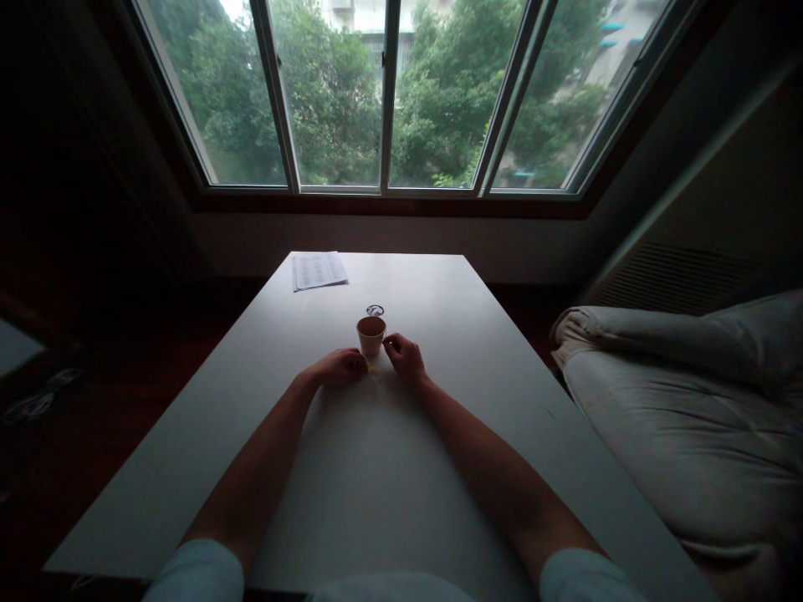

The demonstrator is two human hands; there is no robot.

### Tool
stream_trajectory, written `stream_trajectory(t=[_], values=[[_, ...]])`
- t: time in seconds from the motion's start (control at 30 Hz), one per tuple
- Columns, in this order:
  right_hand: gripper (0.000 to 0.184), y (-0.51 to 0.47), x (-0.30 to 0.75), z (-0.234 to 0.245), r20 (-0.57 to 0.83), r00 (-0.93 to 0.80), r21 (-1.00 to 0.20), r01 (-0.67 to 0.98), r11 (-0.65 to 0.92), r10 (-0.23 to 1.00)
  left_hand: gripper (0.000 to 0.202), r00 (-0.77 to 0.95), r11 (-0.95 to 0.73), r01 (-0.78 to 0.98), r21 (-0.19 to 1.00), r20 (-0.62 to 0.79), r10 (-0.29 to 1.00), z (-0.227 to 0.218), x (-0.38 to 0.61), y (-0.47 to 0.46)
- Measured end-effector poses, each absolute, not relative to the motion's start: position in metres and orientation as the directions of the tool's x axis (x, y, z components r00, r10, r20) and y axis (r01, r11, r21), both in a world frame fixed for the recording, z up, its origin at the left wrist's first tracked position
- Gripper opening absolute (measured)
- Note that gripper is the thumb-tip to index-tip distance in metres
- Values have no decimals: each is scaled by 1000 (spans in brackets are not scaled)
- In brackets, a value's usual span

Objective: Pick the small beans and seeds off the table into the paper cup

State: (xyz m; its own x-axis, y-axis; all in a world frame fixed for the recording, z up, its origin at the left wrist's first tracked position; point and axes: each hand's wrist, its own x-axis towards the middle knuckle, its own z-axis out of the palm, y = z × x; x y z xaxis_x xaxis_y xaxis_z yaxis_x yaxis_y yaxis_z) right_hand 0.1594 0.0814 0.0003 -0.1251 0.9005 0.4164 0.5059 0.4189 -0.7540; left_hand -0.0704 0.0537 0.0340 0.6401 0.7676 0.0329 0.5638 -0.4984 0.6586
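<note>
A paper cup (371,341) stands upright on the white table (389,485), its inside looking brown. Just left of its base rests my left hand (342,366), fingers curled together near the tabletop; whatever they pinch is too small to tell. My right hand (405,355) is at the cup's right side, its fingers bent and closed, their tips close to the cup wall. Whether they touch it I cannot tell. Between the hands lies a small yellowish bit (372,369). Behind the cup is a small round item with a dark rim (375,310).
Printed sheets of paper (319,271) lie at the table's far left corner. A padded, pale-covered seat (683,418) stands along the right side. Beyond the table's far edge is a wall with a sliding window (386,100).
</note>
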Motion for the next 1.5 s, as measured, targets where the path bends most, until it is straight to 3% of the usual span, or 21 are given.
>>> stream_trajectory(t=[0.57, 0.8, 0.93, 1.07, 1.23, 1.5], values=[[26, 82, 160, -3, 418, -131, -752, 506, 423, 899, 20, 618, -528, 583, 618, 85, 781, 25, -72, 58], [25, 84, 160, -4, 424, -130, -749, 506, 428, 896, 14, 564, -476, 502, 722, 145, 813, 16, -73, 61], [25, 84, 160, -3, 425, -128, -757, 493, 429, 896, 19, 498, -325, 318, 891, 135, 857, 21, -77, 58], [27, 84, 159, -3, 416, -128, -760, 495, 421, 900, 27, 326, -123, -36, 992, 128, 937, 23, -80, 56], [27, 85, 159, -4, 428, -139, -752, 493, 437, 893, 32, 79, 6, -414, 910, 29, 996, 18, -72, 62], [27, 85, 159, -4, 421, -142, -752, 498, 433, 896, 37, -37, 1, -588, 809, -29, 999, 28, -60, 63]])
